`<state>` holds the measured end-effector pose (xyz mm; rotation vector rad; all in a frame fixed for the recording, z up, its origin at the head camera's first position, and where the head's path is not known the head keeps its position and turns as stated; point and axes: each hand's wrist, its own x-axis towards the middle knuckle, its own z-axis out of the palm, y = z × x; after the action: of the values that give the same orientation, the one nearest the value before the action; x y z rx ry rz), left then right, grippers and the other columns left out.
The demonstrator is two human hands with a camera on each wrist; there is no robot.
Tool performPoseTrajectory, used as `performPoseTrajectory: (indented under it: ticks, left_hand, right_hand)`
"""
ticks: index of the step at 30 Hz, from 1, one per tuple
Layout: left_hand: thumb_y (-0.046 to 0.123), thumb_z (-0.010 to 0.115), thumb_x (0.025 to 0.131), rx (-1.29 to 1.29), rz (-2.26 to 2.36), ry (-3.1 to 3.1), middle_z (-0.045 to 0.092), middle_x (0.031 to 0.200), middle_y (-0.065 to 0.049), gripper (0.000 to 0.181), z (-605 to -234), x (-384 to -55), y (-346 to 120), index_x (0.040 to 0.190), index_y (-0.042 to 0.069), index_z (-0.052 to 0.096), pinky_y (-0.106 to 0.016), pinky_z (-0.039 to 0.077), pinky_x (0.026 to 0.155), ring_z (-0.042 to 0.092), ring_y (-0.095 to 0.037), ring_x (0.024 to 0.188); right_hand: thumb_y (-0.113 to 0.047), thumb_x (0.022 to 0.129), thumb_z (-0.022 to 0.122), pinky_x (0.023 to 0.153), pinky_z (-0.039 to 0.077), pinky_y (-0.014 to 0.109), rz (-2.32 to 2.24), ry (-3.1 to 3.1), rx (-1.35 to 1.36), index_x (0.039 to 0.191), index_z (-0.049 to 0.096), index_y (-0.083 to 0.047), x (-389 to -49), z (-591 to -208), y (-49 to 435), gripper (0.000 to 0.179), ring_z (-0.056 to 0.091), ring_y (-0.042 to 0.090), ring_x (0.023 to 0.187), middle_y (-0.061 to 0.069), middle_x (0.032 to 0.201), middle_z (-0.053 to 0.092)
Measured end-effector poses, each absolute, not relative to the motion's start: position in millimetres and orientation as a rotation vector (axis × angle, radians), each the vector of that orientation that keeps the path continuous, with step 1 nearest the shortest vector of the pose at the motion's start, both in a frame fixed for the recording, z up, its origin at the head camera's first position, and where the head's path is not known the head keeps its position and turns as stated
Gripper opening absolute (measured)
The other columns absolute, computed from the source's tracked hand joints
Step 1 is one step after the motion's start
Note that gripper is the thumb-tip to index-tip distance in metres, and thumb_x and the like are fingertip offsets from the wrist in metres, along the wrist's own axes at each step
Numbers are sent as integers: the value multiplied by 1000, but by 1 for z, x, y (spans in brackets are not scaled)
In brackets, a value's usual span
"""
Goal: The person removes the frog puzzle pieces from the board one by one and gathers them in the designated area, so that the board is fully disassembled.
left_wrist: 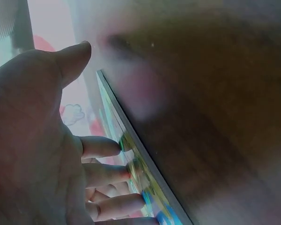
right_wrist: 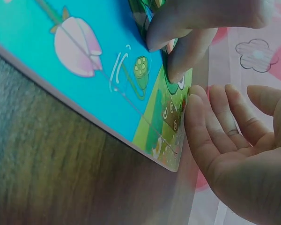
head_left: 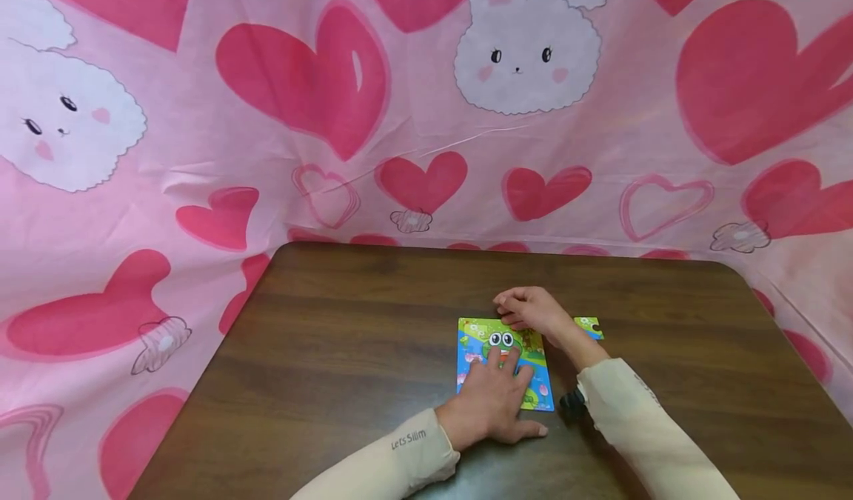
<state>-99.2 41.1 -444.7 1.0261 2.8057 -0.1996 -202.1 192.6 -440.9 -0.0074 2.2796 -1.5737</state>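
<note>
A jigsaw puzzle [head_left: 533, 348] with a big-eyed green frog, pink flowers and blue water lies on the table. My left hand [head_left: 492, 396] rests on it with spread fingers, the fingertips on the frog; its thumb points right, off the near edge. In the left wrist view the left fingers [left_wrist: 113, 207] reach over the puzzle's rim. My right hand [head_left: 533, 312] is at the puzzle's far edge, its fingers loosely bent and nothing seen in them. The right wrist view shows the right hand [right_wrist: 239, 136] palm visible, fingertips right at the edge.
Beyond my right forearm lies a loose puzzle piece [head_left: 589, 327] in green and blue, partly hidden by the arm. The brown wooden table [head_left: 333, 337] ends at a pink curtain [head_left: 413, 130] with hearts and rabbits. A black device [head_left: 571, 404] is at my right wrist.
</note>
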Motion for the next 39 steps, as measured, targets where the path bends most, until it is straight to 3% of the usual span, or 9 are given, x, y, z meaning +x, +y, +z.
performPoseTrajectory:
  ticks: [17,31,35,39]
  left_hand:
    - [88,50,80,1031,-178,2801,43,154,0,78,-446,-99,41,131,29,47,-41,51,85,43,-26,132]
    - [88,50,79,1013,-176,2802,44,153,2,78,-444,-100,42,132,29,48,-38,51,79,45,-24,128]
    - [88,50,79,1002,-178,2795,43,154,2,78,-444,-100,42,132,30,47,-37,51,79,44,-24,129]
    - [88,49,80,999,-190,2793,42,155,3,78,-444,-100,42,132,30,47,-38,51,79,44,-24,130]
  right_hand:
    - [-28,105,53,80,57,32,-1188,2479,-191,115,73,-8,-201,-432,185,30,68,19,92,8,103,74]
    - [-28,103,55,75,48,32,-1025,2617,-289,110,76,-13,-203,-436,182,26,65,15,83,3,101,75]
    - [-28,104,55,72,51,33,-1075,2542,-279,111,75,-10,-202,-437,180,28,64,16,77,5,98,73]
    - [-28,104,54,78,54,36,-1107,2542,-289,115,74,-10,-201,-439,180,29,69,17,84,6,106,75]
